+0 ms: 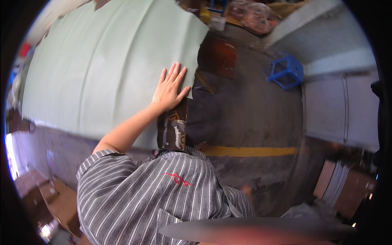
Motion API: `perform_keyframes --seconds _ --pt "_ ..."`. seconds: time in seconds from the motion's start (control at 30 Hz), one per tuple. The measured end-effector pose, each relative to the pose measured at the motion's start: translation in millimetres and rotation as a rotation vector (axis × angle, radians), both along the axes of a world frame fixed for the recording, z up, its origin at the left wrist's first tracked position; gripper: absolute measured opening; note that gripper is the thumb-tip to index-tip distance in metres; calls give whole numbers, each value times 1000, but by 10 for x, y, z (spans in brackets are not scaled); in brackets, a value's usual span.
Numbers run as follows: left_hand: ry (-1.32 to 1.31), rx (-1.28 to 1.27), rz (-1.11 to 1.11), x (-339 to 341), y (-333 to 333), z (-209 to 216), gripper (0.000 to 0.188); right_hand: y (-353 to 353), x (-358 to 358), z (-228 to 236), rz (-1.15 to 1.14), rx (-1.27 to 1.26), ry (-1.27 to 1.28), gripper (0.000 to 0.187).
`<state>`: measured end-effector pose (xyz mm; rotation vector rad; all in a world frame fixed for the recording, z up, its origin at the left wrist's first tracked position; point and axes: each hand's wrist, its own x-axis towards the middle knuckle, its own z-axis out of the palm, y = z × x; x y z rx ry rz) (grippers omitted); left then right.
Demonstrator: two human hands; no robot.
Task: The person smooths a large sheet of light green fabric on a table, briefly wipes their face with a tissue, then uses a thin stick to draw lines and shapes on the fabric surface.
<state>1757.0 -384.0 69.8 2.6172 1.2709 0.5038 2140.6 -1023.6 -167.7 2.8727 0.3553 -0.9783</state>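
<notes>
My left hand (169,87) lies palm down on a large pale green sheet (102,69), its fingers spread and nothing held. The sheet looks like a leather hide, with a ragged right edge and several long soft ridges. Under its near right corner shows a dark brown printed surface (173,130) with torn pale patches. Beside my striped right sleeve, a small blurred patch of skin is all that shows of my right arm or hand (246,189). Its fingers cannot be made out.
A blue plastic stool (286,72) stands on the dark floor to the right, near grey panels (343,106). Beyond the sheet's edge is a reddish-brown board (222,57). Clear plastic bags (257,17) lie at the back. Cardboard boxes (61,200) stand at lower left.
</notes>
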Motion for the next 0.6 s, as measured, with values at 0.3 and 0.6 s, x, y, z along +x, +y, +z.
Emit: perform_keyframes --seconds 0.3,0.6 --pt "-5 -41 33 0 -21 96 69 5234 3546 1879 228 912 -382 29" --pt "-130 -53 324 101 -134 161 52 8261 -226 2286 1152 1477 241 25"
